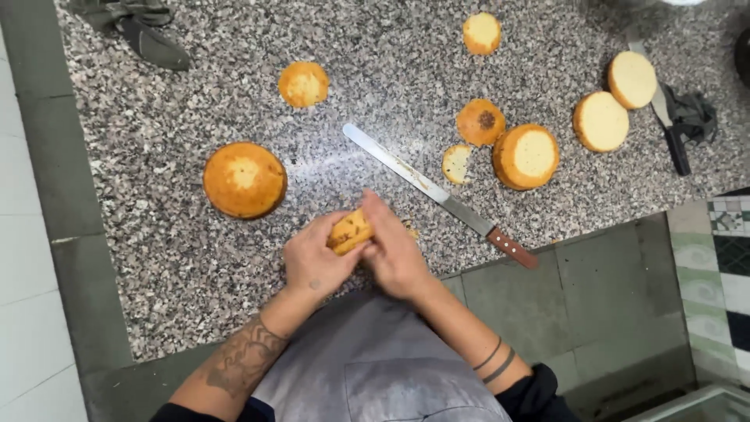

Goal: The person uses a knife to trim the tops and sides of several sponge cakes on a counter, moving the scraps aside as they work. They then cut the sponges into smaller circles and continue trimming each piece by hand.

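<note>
I see my left hand and right hand both clenched around a small golden round cake above the speckled grey stone worktop, near a long wooden-handled knife.

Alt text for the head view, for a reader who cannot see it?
Both hands, left and right, hold a small sponge piece over a speckled counter. A long knife lies beside them, with round sponge cakes and cut slices scattered around.

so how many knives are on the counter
2. A long knife with a brown wooden handle lies diagonally just beyond the hands; a dark-handled knife lies at the far right, beside a grey cloth. Others may be out of view.
</note>
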